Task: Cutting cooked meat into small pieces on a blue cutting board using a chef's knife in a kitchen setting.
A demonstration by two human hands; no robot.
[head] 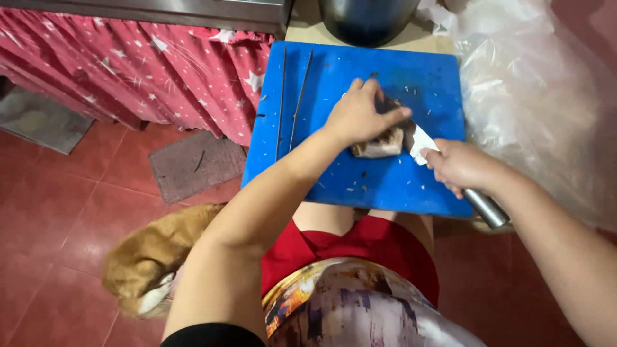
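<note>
A blue cutting board [334, 83] lies in front of me. On it sits a pale chunk of food with a dark top [378, 149]. My left hand [360, 115] presses down on that chunk, fingers curled over it. My right hand [459, 166] grips a knife by its round metal handle [486, 208]. The wide blade [419, 140] is set against the chunk's right side, partly hidden by my left fingers.
Two thin dark sticks [290, 96] lie on the board's left part. A dark metal pot [366, 19] stands behind the board. Crumpled clear plastic [540, 96] fills the right. An orange cat [151, 257] sits on the red tiled floor at my left, beside a grey mat [193, 164].
</note>
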